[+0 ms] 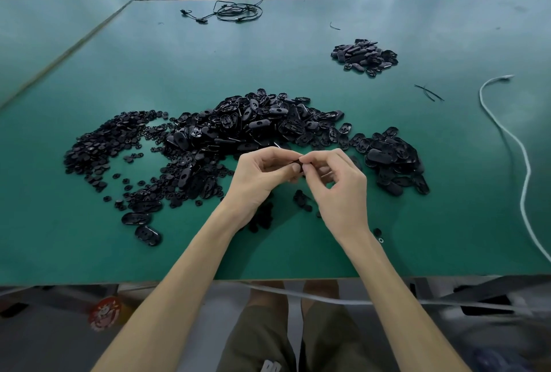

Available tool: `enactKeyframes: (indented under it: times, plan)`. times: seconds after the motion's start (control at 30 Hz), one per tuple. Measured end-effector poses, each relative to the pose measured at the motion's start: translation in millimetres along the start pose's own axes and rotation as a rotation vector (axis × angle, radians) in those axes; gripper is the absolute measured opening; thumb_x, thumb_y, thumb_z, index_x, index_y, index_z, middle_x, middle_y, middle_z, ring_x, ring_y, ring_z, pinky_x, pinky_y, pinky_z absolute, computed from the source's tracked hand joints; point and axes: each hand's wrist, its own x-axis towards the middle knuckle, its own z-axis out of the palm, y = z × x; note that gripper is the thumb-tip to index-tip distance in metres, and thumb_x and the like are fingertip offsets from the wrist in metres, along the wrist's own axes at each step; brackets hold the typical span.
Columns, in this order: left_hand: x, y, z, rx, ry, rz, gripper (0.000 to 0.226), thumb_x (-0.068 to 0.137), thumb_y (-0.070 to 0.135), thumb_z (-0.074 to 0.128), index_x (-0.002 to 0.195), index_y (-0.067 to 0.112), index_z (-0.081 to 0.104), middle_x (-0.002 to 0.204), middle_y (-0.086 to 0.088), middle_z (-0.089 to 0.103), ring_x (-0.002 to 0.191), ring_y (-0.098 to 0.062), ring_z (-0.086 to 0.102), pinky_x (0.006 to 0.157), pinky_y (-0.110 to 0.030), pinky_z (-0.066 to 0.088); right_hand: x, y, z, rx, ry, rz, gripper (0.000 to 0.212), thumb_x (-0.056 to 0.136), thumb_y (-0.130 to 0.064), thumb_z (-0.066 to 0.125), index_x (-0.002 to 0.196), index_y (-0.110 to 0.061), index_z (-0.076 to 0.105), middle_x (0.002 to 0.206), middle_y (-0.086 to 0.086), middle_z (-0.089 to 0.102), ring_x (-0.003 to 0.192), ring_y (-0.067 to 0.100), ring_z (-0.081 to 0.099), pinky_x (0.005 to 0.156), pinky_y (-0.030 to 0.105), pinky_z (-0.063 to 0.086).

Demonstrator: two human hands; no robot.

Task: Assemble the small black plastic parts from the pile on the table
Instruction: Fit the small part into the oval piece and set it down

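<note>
A big pile of black oval plastic shells point(256, 124) lies in the middle of the green table point(208, 52). Small round black parts point(101, 148) spread out to its left. My left hand point(259, 181) and my right hand point(337, 184) meet just in front of the pile. Between their fingertips they pinch one small black part point(299, 164), mostly hidden by the fingers. A few loose round parts point(301, 200) lie under my hands.
A smaller heap of black oval pieces point(365, 57) sits at the far right. A white cord point(518, 148) runs down the right side, a black cable point(235, 11) lies at the back. Cardboard boxes and red stools stand beyond the table.
</note>
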Motion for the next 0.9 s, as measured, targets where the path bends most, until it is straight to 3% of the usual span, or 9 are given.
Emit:
enactKeyframes:
  times: [0.2,0.37,0.5,0.57,0.63,0.73,0.9]
  plan:
    - [0,0,0,0.001,0.017,-0.016,0.019,0.091,0.001,0.076,0.109,-0.003,0.075,0.095,-0.010,0.079,0.084,-0.015,0.072,0.078,-0.025,0.056,0,1,0,0.012,0.002,0.017,0.016,0.094,0.000,0.071,0.098,-0.014,0.078,0.095,-0.005,0.067,0.079,0.005,0.066,0.068,0.010,0.048]
    - [1,0,2,0.003,0.098,0.027,0.028,0.097,-0.001,0.068,0.124,0.004,0.071,0.115,-0.009,0.077,0.108,-0.019,0.073,0.094,-0.026,0.056,1,0,-1,0.018,0.144,0.060,0.021,0.099,-0.006,0.065,0.112,-0.018,0.076,0.103,-0.008,0.067,0.088,0.012,0.068,0.076,0.021,0.055]
    - [3,2,-1,0.029,0.293,0.144,0.033,0.097,-0.015,0.056,0.121,0.002,0.071,0.112,-0.010,0.077,0.109,-0.024,0.073,0.096,-0.030,0.057,6,6,-6,0.115,0.343,0.293,0.041,0.103,-0.008,0.057,0.143,-0.018,0.056,0.123,-0.005,0.053,0.101,0.006,0.064,0.082,0.025,0.055]
    - [5,2,-6,0.027,0.390,0.171,0.037,0.094,-0.020,0.053,0.116,0.002,0.072,0.109,-0.010,0.077,0.104,-0.024,0.073,0.093,-0.029,0.058,7,8,-8,0.165,0.398,0.379,0.054,0.103,-0.006,0.056,0.154,-0.016,0.042,0.133,-0.002,0.043,0.102,-0.004,0.059,0.079,0.021,0.055]
    - [6,1,-8,0.033,0.434,0.176,0.041,0.092,-0.022,0.051,0.115,0.004,0.073,0.110,-0.009,0.077,0.104,-0.024,0.073,0.094,-0.029,0.057,7,9,-9,0.188,0.409,0.413,0.063,0.102,-0.004,0.055,0.160,-0.016,0.031,0.142,0.001,0.036,0.109,-0.004,0.058,0.083,0.026,0.057]
    - [5,1,-6,0.097,0.410,0.168,0.041,0.093,-0.021,0.052,0.118,0.005,0.072,0.112,-0.008,0.076,0.107,-0.023,0.072,0.097,-0.031,0.056,7,9,-9,0.181,0.382,0.442,0.071,0.102,-0.002,0.054,0.164,-0.015,0.022,0.152,0.002,0.031,0.123,0.002,0.055,0.095,0.039,0.057]
    - [2,3,-2,0.295,0.268,0.116,0.048,0.095,-0.017,0.054,0.130,0.012,0.069,0.128,0.002,0.071,0.124,-0.011,0.064,0.111,-0.029,0.048,6,8,-9,0.179,0.378,0.435,0.067,0.101,0.000,0.054,0.161,-0.015,0.029,0.152,-0.001,0.031,0.124,0.000,0.055,0.095,0.041,0.058]
